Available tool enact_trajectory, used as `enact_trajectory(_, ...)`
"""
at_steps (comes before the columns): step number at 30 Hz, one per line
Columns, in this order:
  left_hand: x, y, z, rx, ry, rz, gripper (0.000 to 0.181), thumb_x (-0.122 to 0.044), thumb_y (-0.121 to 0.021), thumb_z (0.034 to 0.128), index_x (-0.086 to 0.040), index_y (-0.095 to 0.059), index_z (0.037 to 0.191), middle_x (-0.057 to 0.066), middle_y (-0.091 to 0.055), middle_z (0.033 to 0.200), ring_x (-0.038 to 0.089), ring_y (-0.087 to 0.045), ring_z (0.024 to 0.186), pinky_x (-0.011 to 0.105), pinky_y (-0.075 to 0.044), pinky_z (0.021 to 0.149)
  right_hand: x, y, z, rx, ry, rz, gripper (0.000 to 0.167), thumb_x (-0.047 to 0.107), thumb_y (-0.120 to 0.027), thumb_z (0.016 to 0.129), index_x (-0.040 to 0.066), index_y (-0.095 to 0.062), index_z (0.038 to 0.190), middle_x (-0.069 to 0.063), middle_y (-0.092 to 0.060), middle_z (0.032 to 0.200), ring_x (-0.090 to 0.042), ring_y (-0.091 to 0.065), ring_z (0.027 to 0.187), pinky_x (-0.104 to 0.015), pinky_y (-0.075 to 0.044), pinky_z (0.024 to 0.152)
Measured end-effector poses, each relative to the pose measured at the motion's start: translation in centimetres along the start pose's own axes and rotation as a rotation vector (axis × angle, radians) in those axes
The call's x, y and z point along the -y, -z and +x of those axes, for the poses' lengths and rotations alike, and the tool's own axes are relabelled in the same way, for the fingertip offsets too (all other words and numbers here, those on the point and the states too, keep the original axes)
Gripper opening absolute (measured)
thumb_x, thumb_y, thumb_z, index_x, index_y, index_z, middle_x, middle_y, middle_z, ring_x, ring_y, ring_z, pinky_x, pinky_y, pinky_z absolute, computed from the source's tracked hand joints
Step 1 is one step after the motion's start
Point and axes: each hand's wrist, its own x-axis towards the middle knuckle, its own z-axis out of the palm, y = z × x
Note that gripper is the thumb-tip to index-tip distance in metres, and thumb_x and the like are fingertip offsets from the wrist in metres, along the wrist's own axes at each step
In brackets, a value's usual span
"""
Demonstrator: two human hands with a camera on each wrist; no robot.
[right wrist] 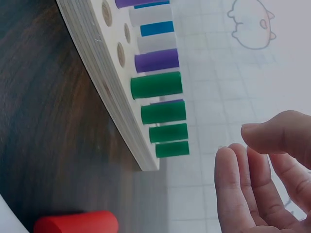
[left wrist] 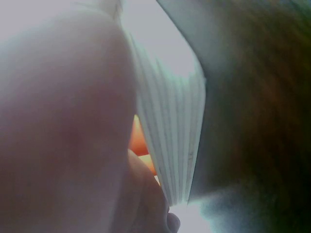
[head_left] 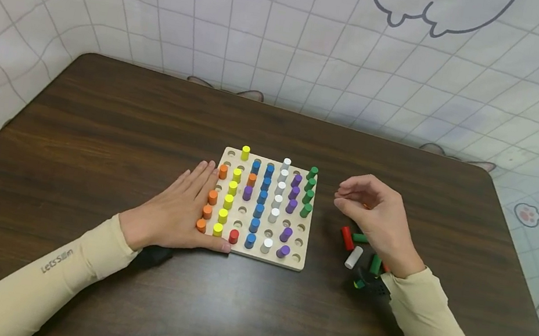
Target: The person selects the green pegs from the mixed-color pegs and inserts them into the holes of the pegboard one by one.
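Note:
A square wooden pegboard (head_left: 291,259) holds columns of orange, yellow, blue, white, purple and green pegs, with a red peg (head_left: 234,237) in the front row. My left hand (head_left: 178,209) lies flat along the board's left side, fingers straight, its thumb on the front-left edge; the left wrist view shows it close against the layered side. To the board's right, my right hand (head_left: 374,208) hovers with loosely bent fingers. In the right wrist view a gap shows between thumb and fingertips, with nothing held there. Near that hand stand green pegs (right wrist: 156,85) in the right column.
Loose pegs lie below the right hand, among them a red peg (head_left: 347,238), a white peg (head_left: 353,258) and a green peg (head_left: 375,264). Several holes on the board have no peg. The dark wooden table (head_left: 151,114) meets a grid-patterned cloth (head_left: 280,34) behind.

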Motion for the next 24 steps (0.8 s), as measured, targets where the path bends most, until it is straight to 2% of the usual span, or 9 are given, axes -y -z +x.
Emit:
enact_trajectory(5, 0.0, -0.2, 0.1, -0.001, -0.002, 0.003, 0.138, -0.085, -0.066, 0.0752, -0.004, 0.000, 0.166, 0.014, 0.005, 0.177, 0.037, 0.000, 0.165, 0.058, -0.009, 0.134, 0.0, 0.7, -0.3, -0.010, -0.005, 0.045, 0.028, 0.015, -0.077, 0.094, 0.003, -0.066, 0.116, 0.005, -0.072, 0.105, -0.010, -0.074, 0.097, -0.021, -0.062, 0.085)
enact_trajectory(11, 0.1, -0.3, 0.2, 0.005, -0.003, 0.009, 0.139, -0.086, -0.065, 0.0749, -0.004, 0.001, 0.166, 0.014, 0.007, 0.177, 0.036, 0.001, 0.165, 0.058, -0.009, 0.134, -0.1, 1.6, -0.7, -0.026, -0.004, 0.047, 0.025, 0.015, -0.078, 0.093, 0.010, -0.068, 0.115, 0.004, -0.071, 0.106, -0.015, -0.074, 0.098, -0.019, -0.061, 0.085)
enact_trajectory(16, 0.2, -0.3, 0.2, 0.004, 0.001, 0.012, 0.139, -0.086, -0.065, 0.0745, -0.005, 0.001, 0.166, 0.014, 0.007, 0.177, 0.036, 0.001, 0.165, 0.058, -0.009, 0.134, -0.5, 2.5, -0.9, -0.045, 0.006, 0.019, 0.027, 0.018, -0.078, 0.094, 0.011, -0.068, 0.118, 0.006, -0.070, 0.108, -0.009, -0.073, 0.098, -0.017, -0.059, 0.085)
enact_trajectory(24, 0.2, -0.3, 0.2, -0.008, -0.006, -0.001, 0.139, -0.085, -0.066, 0.0751, -0.004, 0.001, 0.166, 0.015, 0.005, 0.177, 0.038, 0.000, 0.165, 0.060, -0.009, 0.133, -0.9, 3.7, -1.3, -0.070, -0.017, -0.062, 0.029, 0.023, -0.078, 0.094, 0.013, -0.069, 0.120, 0.007, -0.070, 0.110, -0.007, -0.071, 0.100, -0.015, -0.058, 0.084)
